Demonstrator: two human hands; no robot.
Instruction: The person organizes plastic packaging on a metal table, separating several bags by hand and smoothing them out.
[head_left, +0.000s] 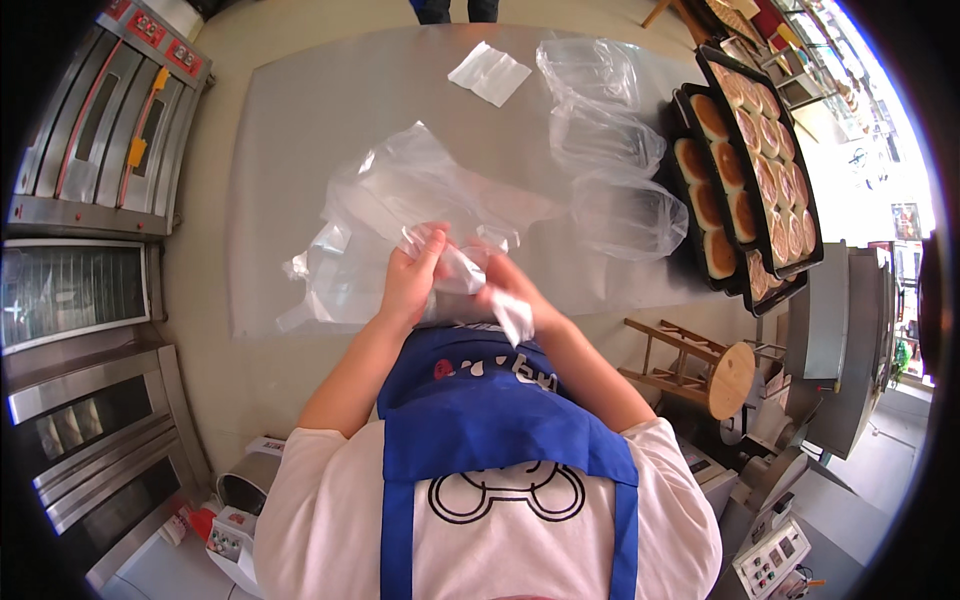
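A large crumpled sheet or bag of clear plastic (405, 180) spreads over the near middle of the metal table (292, 112). My left hand (414, 277) grips a bunched part of it, thumb on top. Close beside it, my right hand (517, 289) is blurred by motion and has gathered plastic in its fingers. One end of the plastic hangs below that hand, in front of my blue apron (502, 420). How the fingers of the right hand lie is partly hidden by the film.
Clear plastic bags (630, 214) lie in a row on the table's right. A folded whitish packet (490, 73) rests at the far side. Stacked black trays of round buns (772, 157) stand at the right edge. A wooden stool (729, 381) is below; ovens (97, 127) line the left.
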